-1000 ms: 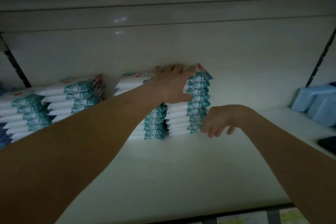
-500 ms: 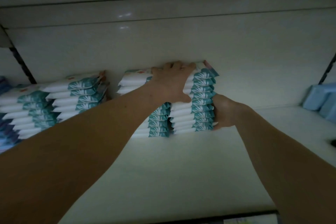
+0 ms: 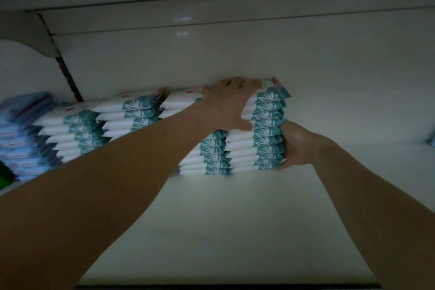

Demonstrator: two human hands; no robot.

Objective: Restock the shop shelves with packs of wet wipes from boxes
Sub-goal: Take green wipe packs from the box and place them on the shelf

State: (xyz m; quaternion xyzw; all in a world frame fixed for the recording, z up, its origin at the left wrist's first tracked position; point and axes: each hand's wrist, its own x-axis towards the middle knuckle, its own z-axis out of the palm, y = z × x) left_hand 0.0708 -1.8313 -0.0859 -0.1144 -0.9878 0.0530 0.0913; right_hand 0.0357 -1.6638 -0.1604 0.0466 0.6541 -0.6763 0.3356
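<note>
- and here's the left hand (image 3: 231,106), laid over the top of the stack of flat white wet-wipe packs with teal leaf-print ends (image 3: 259,135). the fingers are stretched across the top pack and the thumb points down the front face, pressing rather than clutching.
- right hand (image 3: 297,146) is in on the other side, wrapped round the stack's right end low down. its fingers go out of sight behind the packs, so it holds the pile from the side.
- the stack stands on the white shop shelf (image 3: 235,231), back against the glossy white rear panel (image 3: 259,54), many packs high and fairly square, teal ends facing out to the right front.
- each pack is a soft white pillow, pinched at the end, with a pale leaf pattern on the teal. the top pack shows a pinkish tab (image 3: 277,82) at its far corner.
- touching its left side is a matching second stack (image 3: 211,156), partly hidden by the left forearm.
- further left come two more matching stacks (image 3: 131,114), (image 3: 73,130), stepping down and leaning a little, with a small red mark on their top faces.
- far left, blurred, a heap of blue packs (image 3: 21,132).
- a dark slotted upright (image 3: 68,77) runs up the panel behind them.
</note>
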